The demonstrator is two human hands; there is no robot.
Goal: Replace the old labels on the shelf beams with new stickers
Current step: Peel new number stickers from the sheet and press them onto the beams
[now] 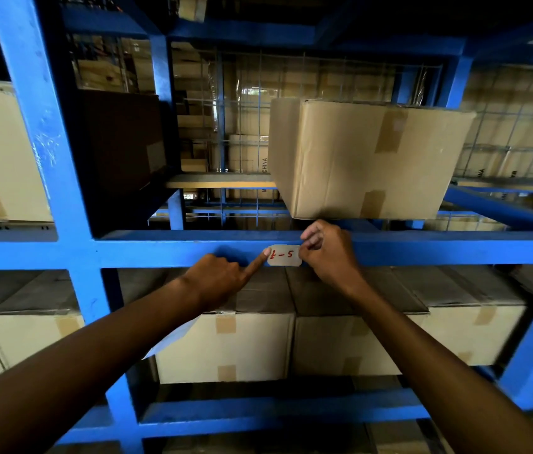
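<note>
A white label (284,255) with red handwriting sits on the front of the blue shelf beam (160,252). My left hand (219,280) has its index finger stretched out, and the fingertip presses the label's left end. Its other fingers are curled, and a white sheet (170,339) sticks out below that wrist, apparently held in them. My right hand (327,253) pinches the label's right end between thumb and fingers, up against the beam.
A cardboard box (366,158) stands on the shelf just above the beam, right over my right hand. More taped boxes (226,345) fill the shelf below. A blue upright (52,158) rises at the left. Wire mesh and further boxes lie behind.
</note>
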